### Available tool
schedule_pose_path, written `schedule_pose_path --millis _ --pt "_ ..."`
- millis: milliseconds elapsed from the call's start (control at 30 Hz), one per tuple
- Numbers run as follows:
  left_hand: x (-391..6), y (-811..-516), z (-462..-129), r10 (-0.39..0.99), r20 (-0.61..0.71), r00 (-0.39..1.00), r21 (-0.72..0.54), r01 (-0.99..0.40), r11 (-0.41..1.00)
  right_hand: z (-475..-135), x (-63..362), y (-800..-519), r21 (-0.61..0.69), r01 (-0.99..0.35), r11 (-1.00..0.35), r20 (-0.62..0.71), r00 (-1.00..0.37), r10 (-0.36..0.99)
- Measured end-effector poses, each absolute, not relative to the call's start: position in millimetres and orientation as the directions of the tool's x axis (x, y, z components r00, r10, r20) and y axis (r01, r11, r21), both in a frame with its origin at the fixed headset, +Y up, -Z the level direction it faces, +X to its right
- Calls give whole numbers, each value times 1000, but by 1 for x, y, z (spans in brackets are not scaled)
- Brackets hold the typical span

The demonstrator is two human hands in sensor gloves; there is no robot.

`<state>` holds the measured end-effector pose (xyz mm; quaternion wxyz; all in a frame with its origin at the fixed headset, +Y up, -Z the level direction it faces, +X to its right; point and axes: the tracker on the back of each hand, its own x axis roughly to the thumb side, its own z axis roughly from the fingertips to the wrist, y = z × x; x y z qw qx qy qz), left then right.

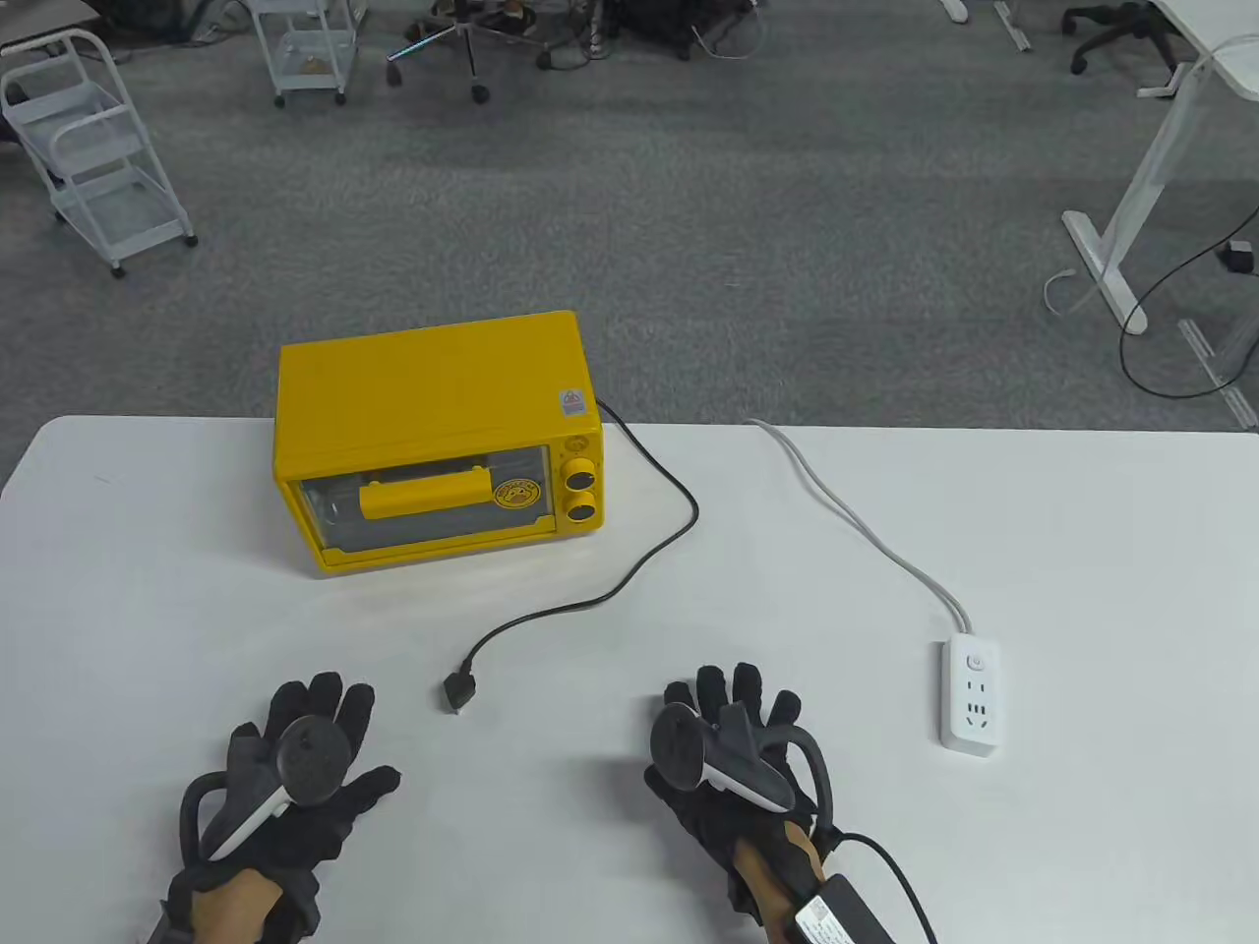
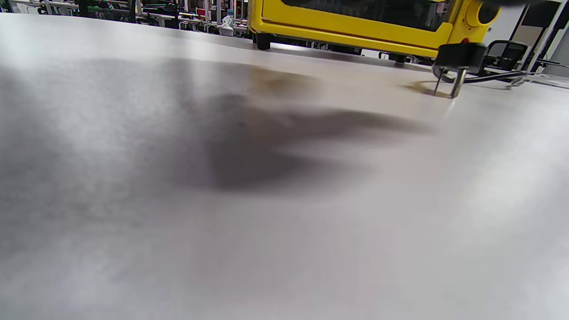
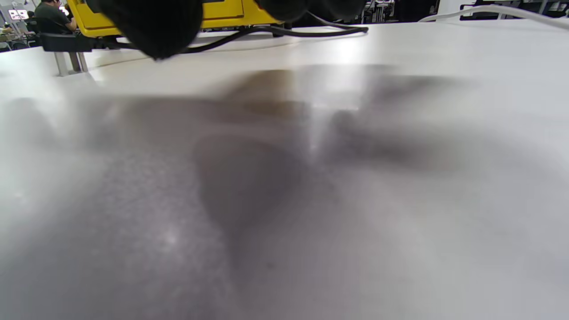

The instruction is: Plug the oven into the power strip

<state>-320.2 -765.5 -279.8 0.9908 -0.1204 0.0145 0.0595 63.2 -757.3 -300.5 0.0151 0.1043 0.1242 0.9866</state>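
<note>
Yellow toaster oven (image 1: 438,442) sits far left on the white worktop (image 1: 1082,551). Its black cord (image 1: 649,551) loops right, then runs back near, ending in a black plug (image 1: 458,690) lying loose between the two hands. White power strip (image 1: 972,695) lies near right, well apart from the plug, with its white cable (image 1: 866,521) running to the far edge. Left hand (image 1: 285,777) and right hand (image 1: 733,762) rest flat on the worktop, each grip spread, holding nothing.

Handling guess: plug is small, light and rigid, with metal prongs pointing down in the left wrist view (image 2: 458,55); best pinched by the black body, not the prongs. Cord looks stiff-ish and springy, may tug back. Strip looks light and could slide on the smooth worktop, so steadying it with the other hand seems wise.
</note>
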Motion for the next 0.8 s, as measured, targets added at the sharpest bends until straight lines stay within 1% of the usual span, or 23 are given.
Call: schedule_pose_path --millis 167,300,367,500,533,600,700,800 --pt "-317 -767 -280 104 -29 994 -243 -108 964 -301 65 -755 231 -7 -973 199 -979 55" --pt "-316 -766 -280 119 -18 993 -235 -120 965 -307 80 -752 208 -52 -977 133 -988 81" --pt "-315 -766 -281 117 -12 993 -238 -117 964 -314 99 -750 180 -69 -981 67 -994 82" --pt "-313 -766 -282 130 -1 991 -249 -126 960 -331 158 -745 69 -119 -990 -139 -984 108" --pt "-311 -766 -282 131 5 991 -249 -125 960 -334 174 -743 31 -119 -992 -206 -972 110" --pt "-309 -766 -282 128 19 992 -247 -119 962 -338 194 -740 -7 -96 -995 -276 -957 94" --pt "-307 -764 -281 113 33 993 -245 -102 964 -342 210 -736 -16 -37 -999 -294 -955 40" --pt "-306 -760 -279 117 44 992 -229 -104 968 -349 227 -739 -1 -38 -999 -335 -942 37"
